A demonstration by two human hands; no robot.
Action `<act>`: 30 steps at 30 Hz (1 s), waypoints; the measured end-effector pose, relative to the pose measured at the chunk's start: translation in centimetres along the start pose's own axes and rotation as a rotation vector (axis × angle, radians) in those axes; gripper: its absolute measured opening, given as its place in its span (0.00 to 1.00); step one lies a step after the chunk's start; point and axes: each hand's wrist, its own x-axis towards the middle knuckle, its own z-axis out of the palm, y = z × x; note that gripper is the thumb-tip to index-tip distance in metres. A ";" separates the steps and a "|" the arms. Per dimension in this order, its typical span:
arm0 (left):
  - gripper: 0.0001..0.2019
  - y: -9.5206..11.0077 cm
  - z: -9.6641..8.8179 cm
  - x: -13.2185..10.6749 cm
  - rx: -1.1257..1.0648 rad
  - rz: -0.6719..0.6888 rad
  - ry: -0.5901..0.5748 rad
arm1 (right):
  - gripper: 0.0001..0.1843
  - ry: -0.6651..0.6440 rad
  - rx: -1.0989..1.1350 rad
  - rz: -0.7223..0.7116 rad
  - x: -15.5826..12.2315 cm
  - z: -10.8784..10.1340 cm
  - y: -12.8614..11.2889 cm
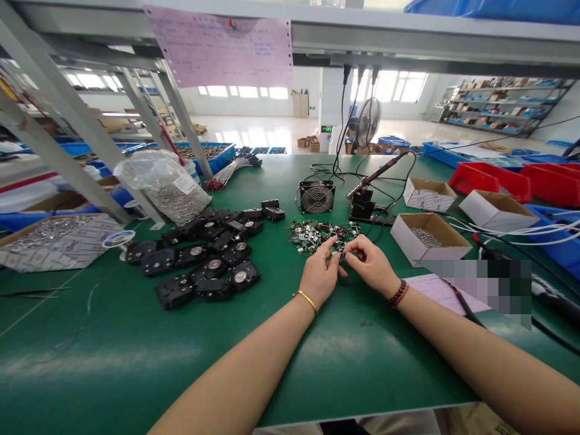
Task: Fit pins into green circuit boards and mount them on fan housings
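Room: bright, wide workshop, with windows in the far walls and loaded shelving at the far right.
Surface: green-topped table beneath a steel rack, with a pink printed sheet hanging from the rack.
Left hand: gold bangle on the wrist; reaches in from the lower left.
Right hand: beaded bracelet on the wrist; meets the left hand.
Fingers: closed in a pinch on a tiny part, possibly a small circuit board; too small to tell.
Part position: between both hands, just in front of a heap of wired circuit boards.
Left of hands: scattered black housings; bag of screws.
Right of hands: open cardboard box of screws; soldering iron in its stand, beyond the box.
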 end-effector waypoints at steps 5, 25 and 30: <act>0.25 -0.1 0.0 0.2 -0.043 -0.038 -0.007 | 0.12 -0.039 0.007 0.026 0.2 -0.1 0.4; 0.35 5.0 -3.2 -1.6 0.744 -0.056 -0.292 | 0.26 -0.314 0.159 0.195 -0.1 -2.5 1.9; 0.26 7.3 -11.0 -3.5 1.588 -0.150 -0.209 | 0.37 -0.213 0.307 0.346 0.3 -3.3 2.3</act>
